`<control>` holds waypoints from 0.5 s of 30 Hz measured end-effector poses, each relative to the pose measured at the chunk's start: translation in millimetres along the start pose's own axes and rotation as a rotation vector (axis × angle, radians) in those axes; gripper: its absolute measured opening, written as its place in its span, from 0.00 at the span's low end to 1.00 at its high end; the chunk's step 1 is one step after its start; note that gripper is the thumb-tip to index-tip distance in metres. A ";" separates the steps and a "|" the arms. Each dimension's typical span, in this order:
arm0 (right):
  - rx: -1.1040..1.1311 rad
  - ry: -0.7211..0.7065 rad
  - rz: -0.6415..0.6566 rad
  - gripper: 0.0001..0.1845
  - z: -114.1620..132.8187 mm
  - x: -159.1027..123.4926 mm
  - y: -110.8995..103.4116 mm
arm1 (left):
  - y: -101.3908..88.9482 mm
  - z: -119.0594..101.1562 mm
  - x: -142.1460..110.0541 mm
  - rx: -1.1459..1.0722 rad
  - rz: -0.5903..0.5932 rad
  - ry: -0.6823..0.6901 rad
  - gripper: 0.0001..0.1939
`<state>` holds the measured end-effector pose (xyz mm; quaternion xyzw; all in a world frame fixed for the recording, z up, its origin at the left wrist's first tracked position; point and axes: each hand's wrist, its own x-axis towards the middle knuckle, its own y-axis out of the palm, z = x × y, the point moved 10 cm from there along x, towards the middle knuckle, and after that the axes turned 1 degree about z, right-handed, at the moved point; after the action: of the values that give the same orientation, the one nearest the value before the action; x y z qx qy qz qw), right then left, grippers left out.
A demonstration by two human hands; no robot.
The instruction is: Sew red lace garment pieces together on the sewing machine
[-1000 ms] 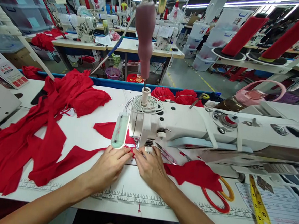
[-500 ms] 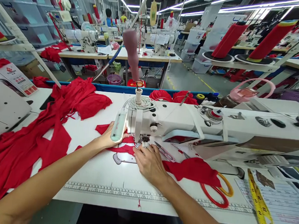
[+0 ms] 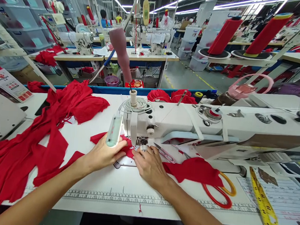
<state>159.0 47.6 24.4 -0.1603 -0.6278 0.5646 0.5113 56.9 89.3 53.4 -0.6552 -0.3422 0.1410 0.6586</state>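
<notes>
A white sewing machine (image 3: 181, 120) stands in front of me, with its needle area above a small metal plate. My left hand (image 3: 106, 152) is left of the needle, beneath a pale green lamp (image 3: 114, 130); its thumb and fingers are closed on a red fabric piece (image 3: 128, 151). Close to the presser foot (image 3: 142, 142), my right hand (image 3: 149, 163) has its fingers bent and held together on the same fabric's right edge. The fingertips partly hide the cloth under the foot. Another red strip (image 3: 72, 159) runs out behind my left wrist.
A red fabric heap (image 3: 53, 129) covers the left side. Right of my hand lie small snips (image 3: 165, 154), a red cloth piece (image 3: 194, 170) over orange-handled scissors (image 3: 220, 196), and a yellow tape measure (image 3: 263, 201). A printed ruler (image 3: 123, 199) lines the front edge.
My left hand has come right and toward me, nearer the right hand, drawing the red fabric together by the needle. My right hand stays nearly in place. The view has shifted slightly.
</notes>
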 end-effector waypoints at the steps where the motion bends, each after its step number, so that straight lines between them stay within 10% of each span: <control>1: 0.000 0.000 0.003 0.10 -0.3 -0.1 0.5 | -1.0 -4.2 -1.3 0.032 0.001 0.003 0.07; 15: -0.015 -0.016 0.022 0.08 -1.5 0.2 6.3 | 19.3 -28.3 -6.0 0.086 -0.016 0.024 0.13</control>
<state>157.8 50.5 18.7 -0.1665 -0.6346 0.5666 0.4985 75.6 65.7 36.0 -0.6251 -0.3332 0.1424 0.6913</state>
